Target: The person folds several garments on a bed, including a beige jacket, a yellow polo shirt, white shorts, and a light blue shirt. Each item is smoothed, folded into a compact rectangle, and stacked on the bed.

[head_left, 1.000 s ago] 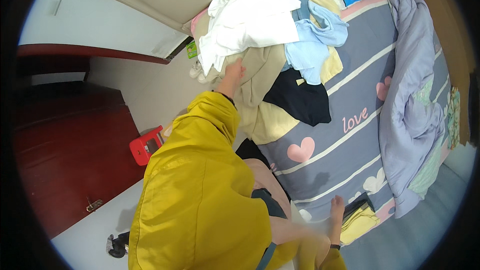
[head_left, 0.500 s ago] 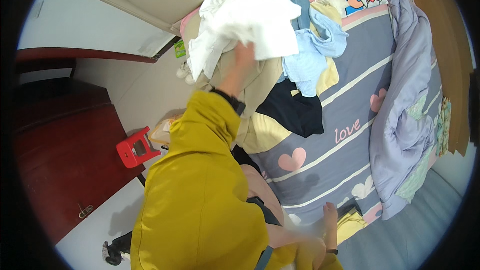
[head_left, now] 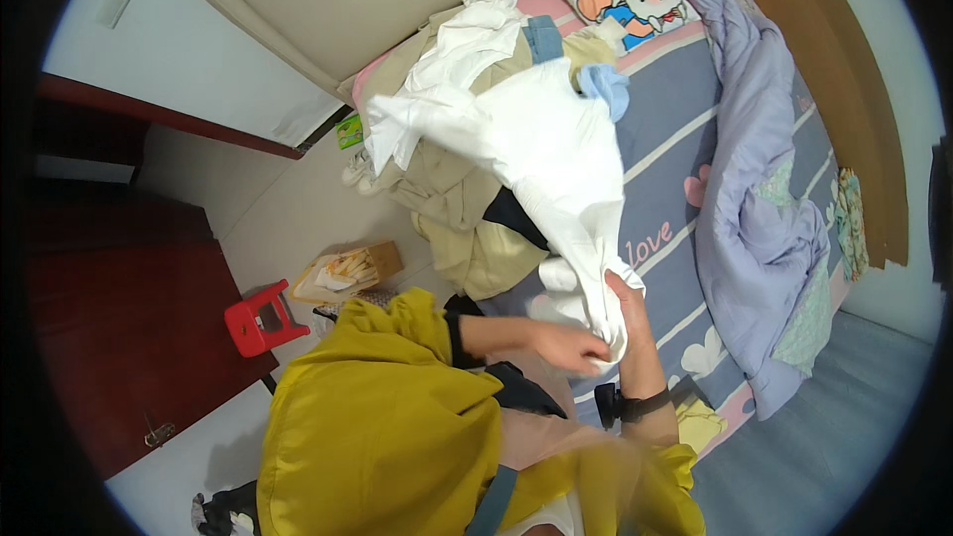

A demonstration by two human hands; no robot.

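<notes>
A white garment (head_left: 556,144) stretches from the clothes pile toward me; its exact kind does not show. My left hand (head_left: 571,347) is closed on its bunched near end, slightly smeared by motion. Just to the right, my right hand (head_left: 630,306) grips the same gathered cloth, thumb along it. The garment's far part fans out over the pile, hiding most of a light blue garment (head_left: 605,89) and part of a black one (head_left: 516,217). Another white garment (head_left: 476,28) lies farther back on beige clothes (head_left: 447,189).
The bed (head_left: 665,154) has a grey striped sheet, with a lilac quilt (head_left: 740,218) along its right side. A cartoon pillow (head_left: 620,0) lies by the padded headboard (head_left: 328,0). On the floor at left stand a red stool (head_left: 260,326) and a cardboard box (head_left: 382,260).
My left hand has drawn the white garment from the pile toward me. My right hand has moved up from the bed's near edge and taken hold of it too.
</notes>
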